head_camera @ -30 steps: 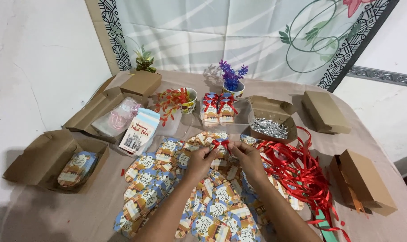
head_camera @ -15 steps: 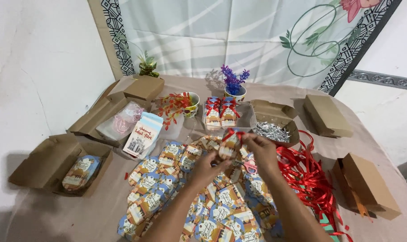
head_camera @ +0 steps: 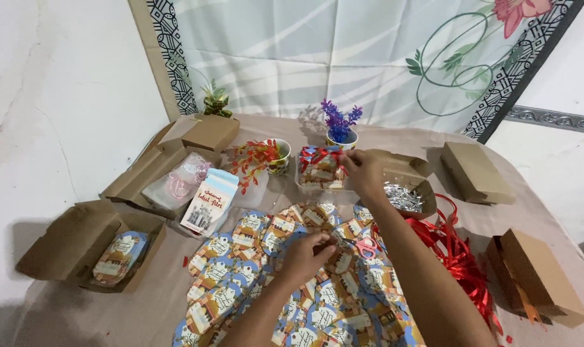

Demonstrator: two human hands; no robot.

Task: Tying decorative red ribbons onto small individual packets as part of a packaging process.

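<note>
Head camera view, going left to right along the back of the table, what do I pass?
Small green plant → closed brown box → cup of red flowers → purple flower pot → right hand → tilted brown box.

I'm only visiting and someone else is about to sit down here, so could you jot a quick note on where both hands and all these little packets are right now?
Right hand: reached out to the far clear tray, fingers closing on a small ribbon-tied patterned packet there.
Left hand: down on the spread of flat blue-and-orange patterned packets, fingers pinching one.
Nearby: loose red ribbon on the right, open brown cardboard box of silvery bits behind it.
Done: a few tied packets stand in the tray.
Left: most packets lie flat, with no ribbon on them.
</note>
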